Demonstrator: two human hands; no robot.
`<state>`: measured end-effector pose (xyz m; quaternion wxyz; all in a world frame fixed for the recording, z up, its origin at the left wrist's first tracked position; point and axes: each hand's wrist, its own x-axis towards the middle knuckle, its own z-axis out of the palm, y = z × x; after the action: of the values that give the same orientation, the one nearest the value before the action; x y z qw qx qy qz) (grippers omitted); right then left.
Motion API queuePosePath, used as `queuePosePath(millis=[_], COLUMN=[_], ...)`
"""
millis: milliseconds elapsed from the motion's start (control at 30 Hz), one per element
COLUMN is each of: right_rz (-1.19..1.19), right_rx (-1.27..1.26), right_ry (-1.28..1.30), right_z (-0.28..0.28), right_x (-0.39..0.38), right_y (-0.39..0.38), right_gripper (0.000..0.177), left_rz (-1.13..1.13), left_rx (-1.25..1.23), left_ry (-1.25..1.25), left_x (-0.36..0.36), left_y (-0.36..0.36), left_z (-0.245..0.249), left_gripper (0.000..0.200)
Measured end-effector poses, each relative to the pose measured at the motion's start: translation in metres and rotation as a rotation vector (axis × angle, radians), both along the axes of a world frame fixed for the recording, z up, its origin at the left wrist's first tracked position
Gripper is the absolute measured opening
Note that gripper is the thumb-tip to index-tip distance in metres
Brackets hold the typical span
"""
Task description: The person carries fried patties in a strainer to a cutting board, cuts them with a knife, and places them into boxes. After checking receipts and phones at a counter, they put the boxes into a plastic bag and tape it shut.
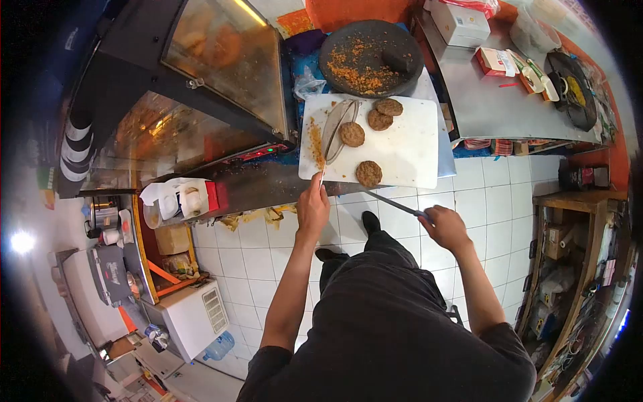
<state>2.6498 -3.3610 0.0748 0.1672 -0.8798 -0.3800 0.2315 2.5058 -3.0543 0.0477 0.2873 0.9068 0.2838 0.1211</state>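
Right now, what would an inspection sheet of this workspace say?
Surface: white cutting board on a metal counter, with orange crumbs along its left edge.
Job's things: four round patties on the board; metal tongs lie beside them.
Clutter: round dark tray strewn with crumbs; boxes on the counter.
Hands: left hand at the board's near edge, grip unclear; right hand grips a long thin tool.
Cables: nothing seen.
Surroundings: glass display case to the left; white tiled floor; wooden shelf to the right.
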Motion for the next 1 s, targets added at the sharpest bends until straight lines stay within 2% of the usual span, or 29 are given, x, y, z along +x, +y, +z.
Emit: queuePosePath(millis=[167,233,367,433,500,567,633,733,800,867,933,1000], right_rz=[-0.036,-0.133,-0.183,-0.185,-0.289,-0.307,-0.396,-0.400,-0.317,-0.349,-0.362,-0.343], right_rx=[-0.069,-0.119,-0.030,0.008,0.066,0.104,0.206,0.397,0.541,0.365,0.297,0.279], right_ry=[-0.067,-0.103,-0.140,-0.151,0.052,0.064,0.102,-0.127,-0.354,-0.384,-0.425,-0.446], right_z=[-0.011,-0.007,-0.005,0.003,0.013,0.028,0.031,0.010,-0.017,-0.036,-0.045,-0.051], right_x=[0.003,0.007,0.023,0.028,0.036,0.041,0.053,0.083,0.113,0.143,0.164,0.177], right_y=[0.011,0.005,-0.012,-0.015,-0.014,0.000,0.018,0.072,0.116,0.163,0.200,0.223], right_gripper=[0.027,0.025,0.022,0.025,0.031,0.034,0.033,0.029,0.023,0.023,0.024,0.025], left_rz=[0.015,0.041,0.029,-0.052,-0.051,-0.003,0.026,0.105,0.143,0.163,0.186,0.221], left_rx=[-0.036,-0.063,-0.095,-0.105,-0.019,0.064,0.128,0.161,-0.042,-0.115,-0.189,-0.366], left_ry=[-0.020,-0.008,0.044,0.045,0.061,0.132,0.055,0.034,0.002,-0.039,-0.079,-0.117], left_x=[0.000,0.000,-0.001,-0.004,-0.007,-0.008,-0.010,-0.012,-0.014,-0.016,-0.020,-0.024], left_y=[-0.006,-0.007,-0.008,-0.010,-0.015,-0.017,-0.014,-0.010,-0.005,-0.002,0.000,-0.002], left_z=[0.003,0.007,0.013,0.013,0.015,0.027,0.027,0.043,0.049,0.047,0.043,0.037], left_gripper=[0.032,0.030,0.029,0.032,0.033,0.033,0.032,0.029,0.027,0.027,0.027,0.030])
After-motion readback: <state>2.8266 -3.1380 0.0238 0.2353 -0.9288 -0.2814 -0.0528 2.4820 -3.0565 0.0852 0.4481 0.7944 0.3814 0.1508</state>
